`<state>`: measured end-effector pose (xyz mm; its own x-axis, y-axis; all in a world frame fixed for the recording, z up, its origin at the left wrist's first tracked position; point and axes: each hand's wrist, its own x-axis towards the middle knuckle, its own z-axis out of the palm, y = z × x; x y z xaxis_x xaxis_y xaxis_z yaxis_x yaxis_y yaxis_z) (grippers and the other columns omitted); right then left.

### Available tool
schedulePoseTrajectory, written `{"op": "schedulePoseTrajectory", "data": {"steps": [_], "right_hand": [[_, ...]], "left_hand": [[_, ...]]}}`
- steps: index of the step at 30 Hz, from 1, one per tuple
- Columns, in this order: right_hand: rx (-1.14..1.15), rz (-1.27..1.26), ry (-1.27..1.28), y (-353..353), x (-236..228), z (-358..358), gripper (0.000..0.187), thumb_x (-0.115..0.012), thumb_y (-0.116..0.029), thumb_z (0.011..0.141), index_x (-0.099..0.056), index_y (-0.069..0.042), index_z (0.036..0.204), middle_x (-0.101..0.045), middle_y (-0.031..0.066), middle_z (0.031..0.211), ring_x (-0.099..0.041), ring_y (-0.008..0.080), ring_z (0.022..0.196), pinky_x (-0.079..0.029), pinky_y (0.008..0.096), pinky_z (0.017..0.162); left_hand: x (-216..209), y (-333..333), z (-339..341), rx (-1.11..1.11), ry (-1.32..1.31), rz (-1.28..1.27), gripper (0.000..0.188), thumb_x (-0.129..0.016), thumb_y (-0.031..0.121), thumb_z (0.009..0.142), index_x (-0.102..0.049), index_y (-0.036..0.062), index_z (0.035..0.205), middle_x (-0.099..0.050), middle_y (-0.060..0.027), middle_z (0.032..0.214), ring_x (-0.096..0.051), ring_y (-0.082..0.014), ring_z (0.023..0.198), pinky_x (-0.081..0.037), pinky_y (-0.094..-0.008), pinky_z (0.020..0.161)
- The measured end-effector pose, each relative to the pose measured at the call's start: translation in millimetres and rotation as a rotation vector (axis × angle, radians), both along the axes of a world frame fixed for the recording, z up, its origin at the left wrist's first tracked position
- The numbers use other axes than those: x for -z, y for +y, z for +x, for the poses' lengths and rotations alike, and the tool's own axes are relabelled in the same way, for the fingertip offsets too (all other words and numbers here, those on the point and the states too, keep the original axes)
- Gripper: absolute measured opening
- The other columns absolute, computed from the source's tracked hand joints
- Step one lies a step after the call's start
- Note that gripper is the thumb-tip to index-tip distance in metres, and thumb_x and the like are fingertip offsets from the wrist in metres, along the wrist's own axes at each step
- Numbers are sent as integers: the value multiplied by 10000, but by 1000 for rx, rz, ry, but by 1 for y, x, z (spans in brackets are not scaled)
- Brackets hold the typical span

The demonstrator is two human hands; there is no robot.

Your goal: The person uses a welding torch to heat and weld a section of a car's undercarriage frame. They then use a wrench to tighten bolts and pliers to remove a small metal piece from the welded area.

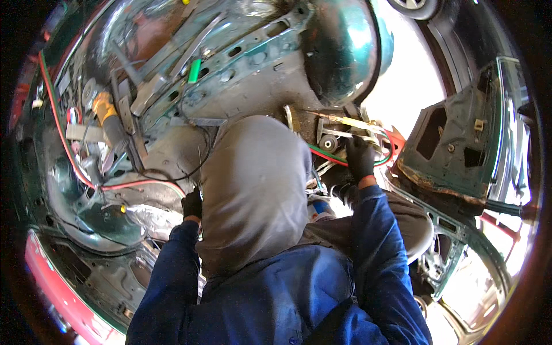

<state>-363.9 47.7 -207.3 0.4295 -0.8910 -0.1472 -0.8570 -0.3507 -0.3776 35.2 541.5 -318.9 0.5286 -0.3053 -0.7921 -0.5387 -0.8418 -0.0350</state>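
My right hand (361, 156), in a black glove, looks closed just below a brass-coloured gas torch (348, 121); its grip is hidden behind the back of the hand. From the torch, red and green hoses (392, 150) loop around that hand. A small round wheel-like part (328, 143) lies to its left. My left hand (192, 203), also gloved in black, is closed beside my left knee, and what it holds cannot be made out. A thin rod (199, 154) stands above it. Close by run a black cable (192, 172) and a red hose (144, 183).
An angle grinder (110, 121) with a yellow-orange head lies at the left among metal strips. Ahead stretches a green car-body panel (253, 49) with a bright green object (194, 71) on it. A loose car door (454, 141) stands at the right. A red panel (60, 287) is at lower left.
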Motion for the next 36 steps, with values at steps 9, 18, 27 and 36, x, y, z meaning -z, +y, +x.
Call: {"op": "schedulePoseTrajectory", "data": {"steps": [9,18,27,36], "right_hand": [[42,-107,450,-122,-13,-73,594,-734,-397,956,-626,-109,1464,-663,236,1394,-614,446,1312,-492,573,1118],[109,335,750,-162,46,-79,1036,-767,-348,896,-217,-168,1755,-304,146,1792,-341,392,1623,-223,661,1314],[-95,261,721,-175,56,-125,885,-857,-528,830,-547,-95,1537,-726,247,1350,-704,397,1255,-576,549,1028],[-497,129,834,-133,-88,-26,478,-771,-479,858,-783,-85,1129,-783,229,1102,-757,363,1102,-611,526,920]], "left_hand": [[-72,26,-1,154,-86,-716,696,-788,305,928,-566,5,1515,-713,-288,1330,-698,-439,1230,-554,-511,1065],[-203,4,19,352,-378,-301,818,-678,521,1022,-453,-6,1607,-736,-251,1119,-719,-409,985,-573,-535,857],[-283,-49,37,-115,139,-290,1134,-793,687,891,-309,54,1698,-573,-309,1514,-613,-438,1353,-497,-506,1138],[-301,-85,6,-111,32,-746,944,-834,388,945,-350,70,1690,-589,-306,1513,-658,-437,1307,-552,-480,1068]]}}
